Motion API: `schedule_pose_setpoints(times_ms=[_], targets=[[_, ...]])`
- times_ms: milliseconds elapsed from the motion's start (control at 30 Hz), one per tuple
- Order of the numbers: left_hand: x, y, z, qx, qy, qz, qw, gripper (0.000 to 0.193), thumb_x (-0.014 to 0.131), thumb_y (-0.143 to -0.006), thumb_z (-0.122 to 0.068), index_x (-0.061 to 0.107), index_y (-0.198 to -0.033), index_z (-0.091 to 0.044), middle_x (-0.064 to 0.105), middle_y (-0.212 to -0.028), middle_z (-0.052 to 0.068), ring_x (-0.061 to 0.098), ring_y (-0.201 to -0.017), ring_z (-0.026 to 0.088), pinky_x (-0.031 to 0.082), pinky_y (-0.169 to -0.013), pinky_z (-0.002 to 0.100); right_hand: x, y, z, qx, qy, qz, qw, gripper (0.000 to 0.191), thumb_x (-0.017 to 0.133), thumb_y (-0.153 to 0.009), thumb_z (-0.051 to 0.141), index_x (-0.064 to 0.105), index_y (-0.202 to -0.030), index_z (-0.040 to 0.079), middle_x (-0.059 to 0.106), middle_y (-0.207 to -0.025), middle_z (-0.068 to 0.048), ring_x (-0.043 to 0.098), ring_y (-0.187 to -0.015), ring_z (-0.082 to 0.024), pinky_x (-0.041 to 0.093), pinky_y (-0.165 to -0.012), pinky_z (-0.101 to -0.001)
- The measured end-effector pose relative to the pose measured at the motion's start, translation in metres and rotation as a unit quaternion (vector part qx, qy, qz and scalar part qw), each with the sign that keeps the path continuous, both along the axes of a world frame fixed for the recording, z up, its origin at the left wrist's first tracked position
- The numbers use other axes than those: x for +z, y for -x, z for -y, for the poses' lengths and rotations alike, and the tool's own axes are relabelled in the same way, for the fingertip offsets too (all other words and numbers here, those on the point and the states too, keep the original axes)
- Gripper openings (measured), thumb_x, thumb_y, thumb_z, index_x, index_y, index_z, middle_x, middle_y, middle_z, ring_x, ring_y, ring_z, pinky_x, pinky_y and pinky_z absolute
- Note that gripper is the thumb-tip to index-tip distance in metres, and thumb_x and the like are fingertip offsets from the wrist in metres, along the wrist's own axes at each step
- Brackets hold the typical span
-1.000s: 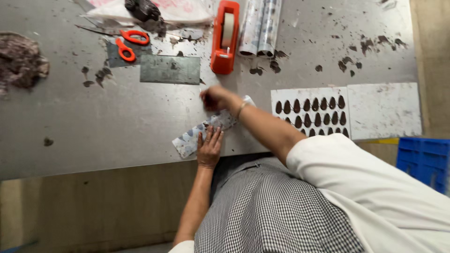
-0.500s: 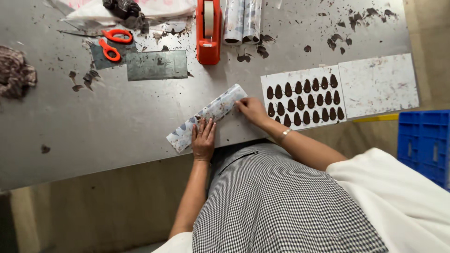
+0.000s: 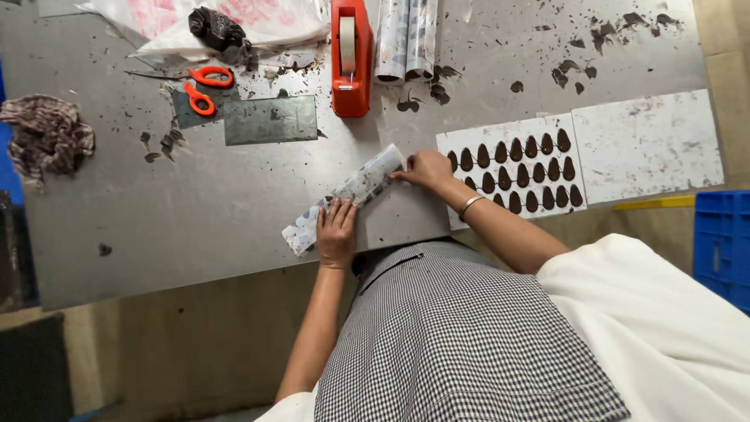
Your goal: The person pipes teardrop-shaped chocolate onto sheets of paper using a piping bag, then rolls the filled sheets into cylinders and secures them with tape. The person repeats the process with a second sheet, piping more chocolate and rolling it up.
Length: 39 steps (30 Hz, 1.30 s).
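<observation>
A long narrow strip of patterned plastic film [image 3: 355,191] lies slanted on the grey metal table [image 3: 156,203]. My left hand [image 3: 337,230] presses flat on its lower half. My right hand [image 3: 422,168] pinches the strip's upper end with its fingertips. Just right of that hand lies a white sheet [image 3: 516,168] carrying rows of dark teardrop-shaped chocolate pieces.
A red tape dispenser [image 3: 351,55] and rolled patterned film [image 3: 406,39] stand at the back. Orange scissors [image 3: 205,87], a metal plate [image 3: 269,119], a crumpled cloth [image 3: 47,137], a blank white sheet [image 3: 648,144] and chocolate crumbs lie around. A blue crate [image 3: 723,246] sits at right.
My right hand has slid from above the strip to its upper right end. The left hand stays pressed on the strip, which now lies flatter.
</observation>
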State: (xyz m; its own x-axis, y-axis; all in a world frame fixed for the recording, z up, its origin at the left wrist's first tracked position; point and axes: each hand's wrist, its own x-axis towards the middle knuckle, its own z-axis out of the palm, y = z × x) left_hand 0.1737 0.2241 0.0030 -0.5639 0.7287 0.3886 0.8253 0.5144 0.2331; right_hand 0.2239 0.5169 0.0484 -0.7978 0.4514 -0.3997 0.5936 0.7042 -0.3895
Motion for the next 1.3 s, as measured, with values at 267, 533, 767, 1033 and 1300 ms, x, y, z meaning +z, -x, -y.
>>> schedule_pose_setpoints(times_ms=[267,533,767,1033,1300], targets=[[0.007,0.006,0.0,-0.005,-0.01,0.022,1.0,0.031,0.058,-0.095,-0.009,0.073,-0.122,-0.01,0.07,-0.134,0.005,0.061,-0.132,0.026,0.041,-0.115,0.052,-0.01,-0.002,-0.013,0.2,-0.088,-0.337,0.916,0.067,0.093,-0.071,0.046,0.064,-0.122,0.014,0.05,-0.143,-0.011,0.047,-0.132,-0.035,0.04,-0.111,-0.0513],[0.019,0.005,-0.003,0.015,-0.016,0.042,0.999,0.03,0.061,-0.094,-0.008,0.073,-0.121,-0.01,0.069,-0.133,0.006,0.061,-0.13,0.027,0.042,-0.114,0.053,-0.013,0.017,-0.023,0.398,-0.153,-0.329,0.842,0.07,0.085,-0.077,0.032,0.058,-0.141,0.038,0.04,-0.162,-0.007,0.038,-0.149,-0.025,0.024,-0.123,-0.0588],[0.026,0.027,-0.006,0.035,-0.037,0.12,0.991,0.033,0.064,-0.09,-0.005,0.072,-0.121,-0.01,0.069,-0.133,0.008,0.06,-0.131,0.027,0.042,-0.113,0.052,0.022,0.04,-0.016,0.371,-0.158,-0.257,0.878,0.077,0.084,-0.075,0.032,0.056,-0.147,0.029,0.039,-0.161,-0.012,0.037,-0.148,-0.031,0.027,-0.118,-0.0601],[0.021,0.012,-0.004,0.053,0.028,0.055,0.997,0.039,0.063,-0.093,-0.004,0.07,-0.129,-0.018,0.063,-0.143,0.001,0.053,-0.138,0.022,0.035,-0.118,0.06,0.045,0.115,-0.031,-0.14,0.258,-0.336,0.895,0.055,0.063,-0.101,0.055,0.065,-0.135,0.012,0.047,-0.155,-0.013,0.05,-0.142,-0.03,0.042,-0.115,-0.0397],[0.027,0.012,0.001,0.017,0.034,0.123,0.992,0.05,0.06,-0.086,0.002,0.066,-0.133,-0.012,0.059,-0.148,0.005,0.049,-0.142,0.026,0.031,-0.118,0.061,0.087,0.19,0.013,-0.289,0.208,-0.287,0.889,0.048,0.066,-0.096,0.045,0.082,-0.105,0.001,0.074,-0.122,-0.019,0.072,-0.106,-0.031,0.053,-0.1,-0.0381]])
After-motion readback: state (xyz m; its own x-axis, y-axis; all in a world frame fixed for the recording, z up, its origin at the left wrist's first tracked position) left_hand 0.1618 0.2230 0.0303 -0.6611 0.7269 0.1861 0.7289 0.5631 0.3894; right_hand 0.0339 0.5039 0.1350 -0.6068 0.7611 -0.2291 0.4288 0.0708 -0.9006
